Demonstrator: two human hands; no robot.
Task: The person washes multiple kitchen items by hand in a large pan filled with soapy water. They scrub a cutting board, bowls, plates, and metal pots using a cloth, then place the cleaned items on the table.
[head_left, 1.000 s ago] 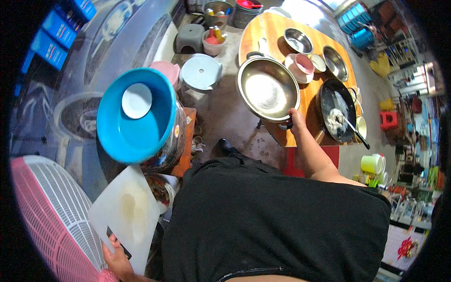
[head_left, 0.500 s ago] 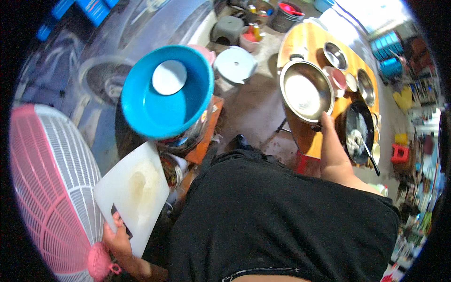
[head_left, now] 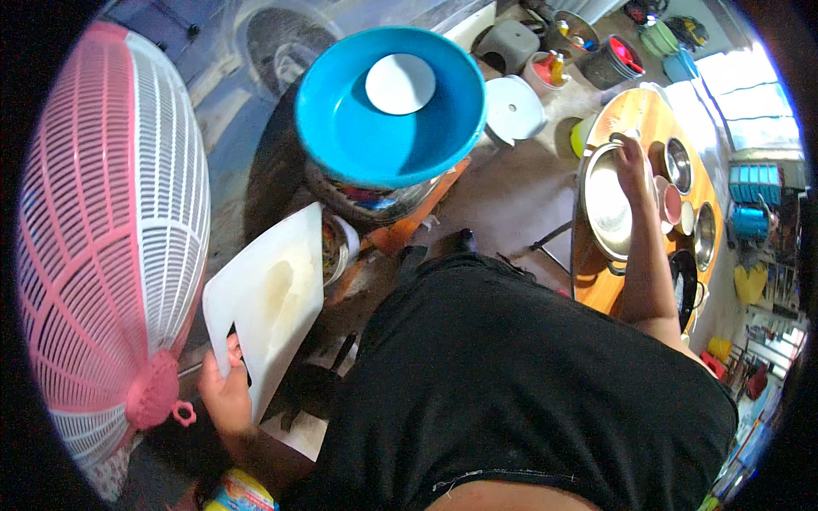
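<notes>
My left hand (head_left: 227, 393) is closed round the slot handle of a white cutting board (head_left: 271, 285), which hangs tilted and has a damp brownish stain on its face. My right hand (head_left: 630, 166) reaches across a two-handled steel pan (head_left: 603, 213) on the wooden table, with its fingers closed at the far handle. Light glares off the pan's inside. Ahead of the board stands a wide blue basin (head_left: 349, 128) with a white round bowl or plate (head_left: 400, 84) in it.
On the wooden table (head_left: 635, 106) are a steel bowl (head_left: 678, 165), a pink bowl (head_left: 670, 203) and a black wok (head_left: 683, 277). At my left stands a pink and white fan (head_left: 128, 213). Farther off are a pale stool (head_left: 515, 109), a grey stool (head_left: 508, 44) and a dark bucket (head_left: 611, 64).
My right hand has gone from the pan's near handle to its far one. The view has turned, so the basin and table sit farther right. My left hand still holds the cutting board.
</notes>
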